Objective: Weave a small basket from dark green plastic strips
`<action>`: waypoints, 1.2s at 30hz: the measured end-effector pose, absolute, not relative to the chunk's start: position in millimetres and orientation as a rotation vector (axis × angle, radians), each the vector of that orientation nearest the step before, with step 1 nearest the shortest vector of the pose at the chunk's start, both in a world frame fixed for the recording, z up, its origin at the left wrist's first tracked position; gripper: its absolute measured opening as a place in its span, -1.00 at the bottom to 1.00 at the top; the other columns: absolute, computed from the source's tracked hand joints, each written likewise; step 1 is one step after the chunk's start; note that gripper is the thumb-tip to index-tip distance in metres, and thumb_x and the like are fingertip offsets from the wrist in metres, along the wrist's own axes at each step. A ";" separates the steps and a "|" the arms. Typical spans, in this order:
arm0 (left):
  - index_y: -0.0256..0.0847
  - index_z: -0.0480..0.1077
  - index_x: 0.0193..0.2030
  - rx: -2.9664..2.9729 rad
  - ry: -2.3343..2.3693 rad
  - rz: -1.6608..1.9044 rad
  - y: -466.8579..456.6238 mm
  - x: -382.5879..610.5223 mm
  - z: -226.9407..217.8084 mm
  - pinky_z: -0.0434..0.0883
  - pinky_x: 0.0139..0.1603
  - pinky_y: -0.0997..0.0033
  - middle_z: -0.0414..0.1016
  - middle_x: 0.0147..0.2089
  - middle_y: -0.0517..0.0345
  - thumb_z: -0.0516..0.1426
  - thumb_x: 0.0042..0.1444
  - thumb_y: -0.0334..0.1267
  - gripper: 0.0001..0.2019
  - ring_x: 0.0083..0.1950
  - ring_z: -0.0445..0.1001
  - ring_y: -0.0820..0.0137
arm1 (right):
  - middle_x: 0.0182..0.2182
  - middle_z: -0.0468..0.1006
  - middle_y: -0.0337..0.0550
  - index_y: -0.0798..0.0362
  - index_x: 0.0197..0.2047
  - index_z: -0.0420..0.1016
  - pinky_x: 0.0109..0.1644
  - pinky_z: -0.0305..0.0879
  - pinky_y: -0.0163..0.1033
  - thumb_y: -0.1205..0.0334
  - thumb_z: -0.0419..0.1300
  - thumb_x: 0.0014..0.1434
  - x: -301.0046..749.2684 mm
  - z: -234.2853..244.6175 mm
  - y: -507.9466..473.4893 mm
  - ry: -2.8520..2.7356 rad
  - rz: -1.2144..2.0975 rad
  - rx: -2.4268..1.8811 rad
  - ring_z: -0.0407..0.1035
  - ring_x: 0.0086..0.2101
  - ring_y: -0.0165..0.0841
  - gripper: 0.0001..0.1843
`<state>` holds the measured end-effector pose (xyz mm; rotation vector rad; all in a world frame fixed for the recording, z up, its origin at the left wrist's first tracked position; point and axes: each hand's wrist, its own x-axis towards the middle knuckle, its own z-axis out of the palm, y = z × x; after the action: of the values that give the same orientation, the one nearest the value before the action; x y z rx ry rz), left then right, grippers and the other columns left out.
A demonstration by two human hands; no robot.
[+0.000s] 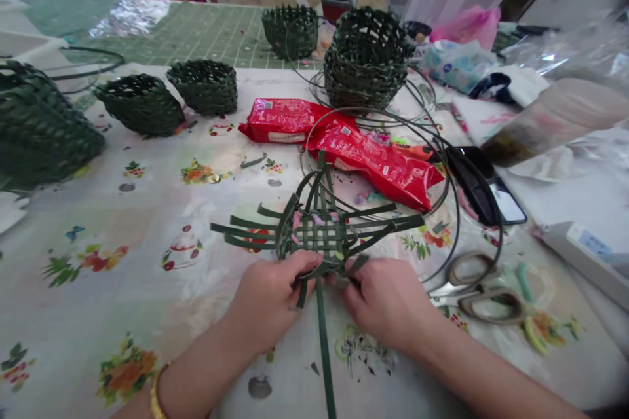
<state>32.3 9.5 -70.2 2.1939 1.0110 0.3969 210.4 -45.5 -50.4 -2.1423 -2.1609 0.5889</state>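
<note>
A half-woven basket (322, 234) of dark green flat strips lies before me, its square lattice base showing and loose strip ends spreading out to the sides and back. Small pink and yellow bits sit along the edge of the lattice. My left hand (275, 291) is closed on the basket's near edge, thumb pressed over the strips. At the right of that edge, my right hand (386, 294) is closed with its fingers pinching strips; the fingertips are partly hidden. One long strip (324, 353) runs from between the hands toward me.
Scissors (491, 304) lie right of my right hand, near coiled green strip (459, 209). Behind are red packets (378, 160) and a tall woven basket (366, 62). Smaller baskets (204, 88) stand at left. A phone (491, 186) and a plastic cup (555, 118) are at right.
</note>
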 end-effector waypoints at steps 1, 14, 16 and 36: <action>-0.12 0.36 -0.05 2.223 0.969 0.426 9.6 30.2 -72.3 0.48 -0.26 0.50 0.57 -0.16 0.19 0.04 0.11 -0.29 -0.74 -0.22 0.56 0.39 | -0.61 0.49 -0.20 0.03 -0.54 0.38 -0.54 -0.11 -0.27 0.22 0.03 0.10 211.9 -51.0 -47.5 -2.155 0.557 -2.137 0.32 -0.61 -0.36 -0.77; -0.17 0.41 -0.25 2.200 0.993 0.589 6.5 41.6 -67.2 0.50 -0.24 0.38 0.55 -0.33 0.20 0.04 0.14 -0.29 -0.86 -0.26 0.53 0.37 | -0.32 0.48 -0.13 0.04 -0.20 0.38 -0.37 0.27 -0.33 0.35 -0.04 0.21 219.5 -52.8 -47.8 -2.163 0.677 -1.611 0.39 -0.36 -0.38 -0.81; -0.13 0.42 -0.23 2.110 1.008 0.587 6.1 42.0 -66.7 0.50 -0.22 0.41 0.55 -0.27 0.22 0.07 0.13 -0.30 -0.88 -0.22 0.52 0.40 | -0.36 0.47 -0.15 0.03 -0.22 0.39 -0.36 0.28 -0.34 0.35 -0.03 0.21 219.6 -50.9 -44.4 -2.137 0.757 -1.624 0.39 -0.37 -0.38 -0.81; -0.10 0.31 -0.05 2.227 1.189 0.674 -9.0 36.7 -68.7 0.53 -0.28 0.44 0.58 -0.26 0.22 0.10 0.08 -0.28 -0.73 -0.30 0.56 0.39 | -0.37 0.47 -0.14 0.05 -0.26 0.40 -0.38 0.25 -0.32 0.31 -0.06 0.21 213.1 -51.0 -48.5 -2.155 0.792 -1.727 0.39 -0.39 -0.37 -0.79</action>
<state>36.7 -9.0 -68.7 2.2273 1.1889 0.6739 213.1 -48.5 -51.0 -1.7269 -2.1553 0.7918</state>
